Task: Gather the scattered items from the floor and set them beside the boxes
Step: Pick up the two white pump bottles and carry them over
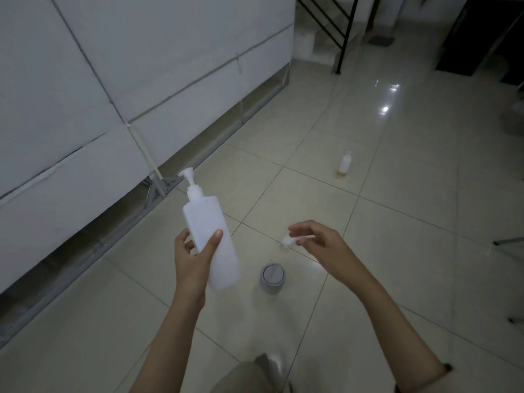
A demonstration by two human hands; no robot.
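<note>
L hand [195, 256] grips a tall white plastic pump bottle [211, 239], tilted, held above the pale tiled floor [382, 236]. R hand [314, 242] pinches a small white cap-like piece [289, 240], blurred. Grey round-lidded canister [272, 279] stands near, btwn hands. Small white pump bottle [345, 163] stands far right. White stacked boxes [113, 80] at left.

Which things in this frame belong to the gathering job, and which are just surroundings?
Part of the job:
- large white pump bottle, gripped in the left hand
- small white item at the right hand fingertips; whether it is held is unclear
- grey canister on the floor
- small pump bottle farther off
- white boxes

Just surroundings:
- black stair railing
- tiled floor
</note>
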